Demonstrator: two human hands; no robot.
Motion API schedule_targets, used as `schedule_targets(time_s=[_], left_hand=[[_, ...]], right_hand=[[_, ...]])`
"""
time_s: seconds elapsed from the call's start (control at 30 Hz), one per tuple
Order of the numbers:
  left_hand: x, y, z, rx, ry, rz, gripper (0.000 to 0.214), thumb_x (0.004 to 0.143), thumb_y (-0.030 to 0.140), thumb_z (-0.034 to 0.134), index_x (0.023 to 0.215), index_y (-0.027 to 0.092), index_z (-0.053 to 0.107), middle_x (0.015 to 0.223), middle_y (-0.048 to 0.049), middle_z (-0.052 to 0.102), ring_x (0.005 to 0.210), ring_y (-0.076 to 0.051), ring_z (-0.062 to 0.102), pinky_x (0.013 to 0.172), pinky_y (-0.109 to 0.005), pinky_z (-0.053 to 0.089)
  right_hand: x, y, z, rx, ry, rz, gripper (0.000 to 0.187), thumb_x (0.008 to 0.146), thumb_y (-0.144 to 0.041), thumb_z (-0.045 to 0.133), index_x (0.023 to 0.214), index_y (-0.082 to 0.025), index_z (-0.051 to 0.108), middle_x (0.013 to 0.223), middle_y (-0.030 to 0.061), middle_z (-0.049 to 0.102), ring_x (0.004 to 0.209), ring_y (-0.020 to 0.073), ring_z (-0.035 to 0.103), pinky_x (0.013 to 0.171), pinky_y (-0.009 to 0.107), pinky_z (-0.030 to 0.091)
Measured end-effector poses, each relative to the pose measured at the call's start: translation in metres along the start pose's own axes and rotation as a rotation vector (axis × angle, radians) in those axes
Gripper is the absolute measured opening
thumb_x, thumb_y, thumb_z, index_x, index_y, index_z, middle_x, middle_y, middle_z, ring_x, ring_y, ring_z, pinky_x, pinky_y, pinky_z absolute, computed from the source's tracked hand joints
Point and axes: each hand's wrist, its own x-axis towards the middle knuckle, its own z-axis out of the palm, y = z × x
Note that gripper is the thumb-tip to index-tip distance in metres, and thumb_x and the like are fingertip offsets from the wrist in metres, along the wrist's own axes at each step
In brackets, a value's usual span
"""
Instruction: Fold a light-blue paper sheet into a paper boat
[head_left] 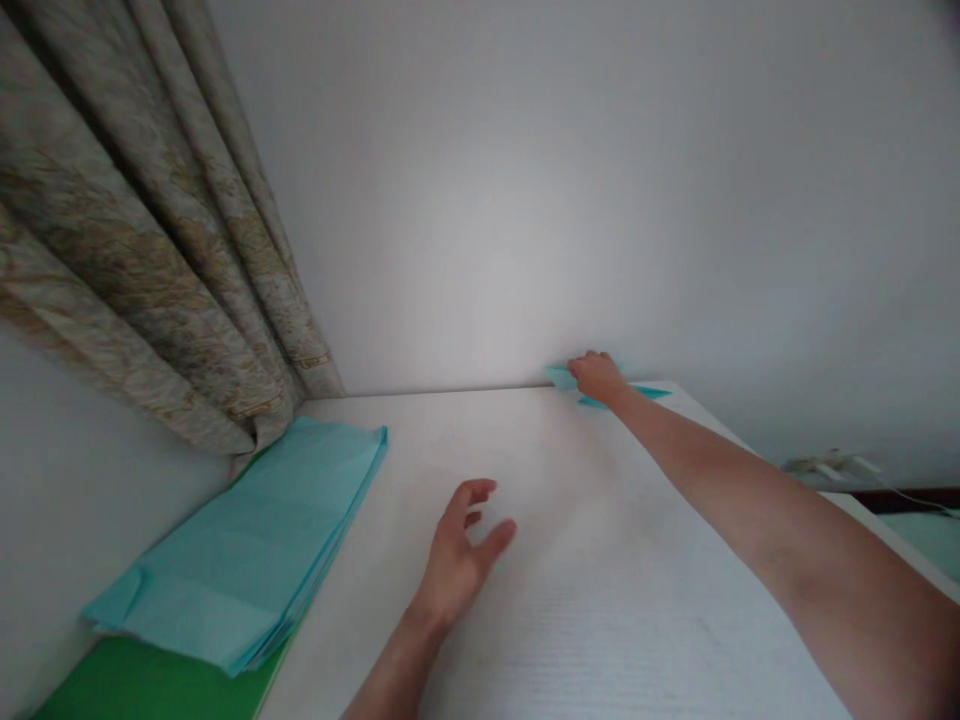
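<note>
My right hand [598,378] reaches to the far edge of the white table [420,430], by the wall. Its fingers are closed on a light blue folded paper [559,377], whose ends show on both sides of the hand. Just under it lies another folded blue paper [651,392], partly hidden by my wrist. My left hand [459,560] hovers over the middle of the table, fingers curled and apart from the thumb, holding nothing.
A stack of large light blue paper sheets [247,545] lies at the left on a green sheet [150,685]. Patterned curtains [172,230] hang at the left, and a white wall [487,200] stands behind the table. Beyond the right edge is a white cable [911,497].
</note>
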Motion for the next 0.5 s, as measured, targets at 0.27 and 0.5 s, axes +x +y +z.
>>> schedule_targets(time_s=[0.27, 0.5], left_hand=[[-0.05, -0.027, 0.026, 0.758, -0.79, 0.497, 0.086, 0.062, 0.049, 0.077, 0.138, 0.034, 0.037, 0.146, -0.0125, 0.036, 0.135, -0.041, 0.023, 0.105, -0.069, 0.004], [-0.051, -0.053, 0.029, 0.878, -0.865, 0.662, 0.059, 0.086, 0.037, 0.056, 0.139, 0.043, 0.031, 0.146, -0.0095, 0.033, 0.134, -0.038, 0.027, 0.101, -0.073, 0.006]], right_hand=[[-0.143, -0.008, -0.047, 0.298, 0.421, 0.16, 0.032, 0.091, -0.032, 0.033, 0.099, -0.02, 0.062, 0.092, 0.0122, 0.065, 0.089, 0.0275, 0.056, 0.082, 0.04, 0.041], [-0.353, 0.009, -0.036, 0.156, 0.687, 0.501, 0.044, 0.082, -0.044, 0.04, 0.124, -0.056, 0.04, 0.073, 0.0106, 0.063, 0.066, 0.0293, 0.064, 0.058, 0.045, 0.043]])
